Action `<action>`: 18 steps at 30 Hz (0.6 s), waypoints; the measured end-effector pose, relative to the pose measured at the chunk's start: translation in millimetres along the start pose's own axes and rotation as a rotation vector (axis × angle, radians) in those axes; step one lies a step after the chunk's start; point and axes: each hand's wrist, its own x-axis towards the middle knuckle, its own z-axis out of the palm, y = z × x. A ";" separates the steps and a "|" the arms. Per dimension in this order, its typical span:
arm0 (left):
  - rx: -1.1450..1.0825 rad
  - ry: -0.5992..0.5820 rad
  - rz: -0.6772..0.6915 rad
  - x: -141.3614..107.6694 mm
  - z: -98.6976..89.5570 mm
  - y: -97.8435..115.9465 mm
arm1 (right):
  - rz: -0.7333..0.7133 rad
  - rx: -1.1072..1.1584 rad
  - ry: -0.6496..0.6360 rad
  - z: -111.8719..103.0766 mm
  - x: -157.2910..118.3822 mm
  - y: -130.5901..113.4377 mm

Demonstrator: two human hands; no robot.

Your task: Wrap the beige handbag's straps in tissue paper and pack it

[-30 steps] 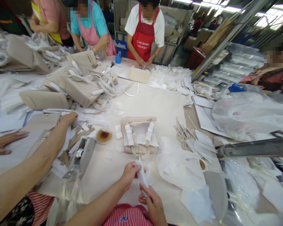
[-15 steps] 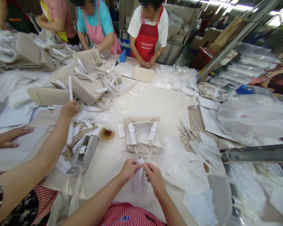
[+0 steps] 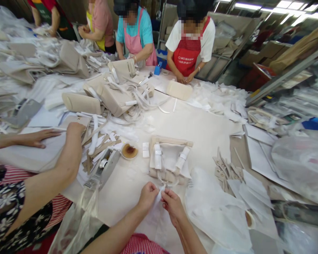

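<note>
Left hand (image 3: 149, 196) and right hand (image 3: 172, 202): thumb and fingers of each closed on the upper end of the white strip (image 3: 159, 198), which lies between the two sets of fingertips, its lower part toward 6 o'clock. From the hands, the beige bag (image 3: 172, 155) sits near at 12 o'clock; tape dispenser (image 3: 105, 168), 10 o'clock; round dish (image 3: 129, 151), 11 o'clock.

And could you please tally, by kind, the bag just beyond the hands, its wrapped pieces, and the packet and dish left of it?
Beige bag: 1
White wrapped pieces on it: 2
Small white packet: 1
Round dish: 1
Total: 5
</note>
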 end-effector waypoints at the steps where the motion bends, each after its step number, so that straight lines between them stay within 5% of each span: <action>1: 0.033 0.031 0.054 -0.6 1.1 0.1 | -0.006 0.005 0.007 0.7 0.3 0.6; 7: 0.199 0.117 0.274 -14.8 6.7 -0.9 | -0.018 0.029 0.030 4.3 -0.3 2.0; 18: 0.343 0.139 0.372 -24.6 6.4 6.2 | -0.079 -0.143 0.158 1.6 -3.7 2.0</action>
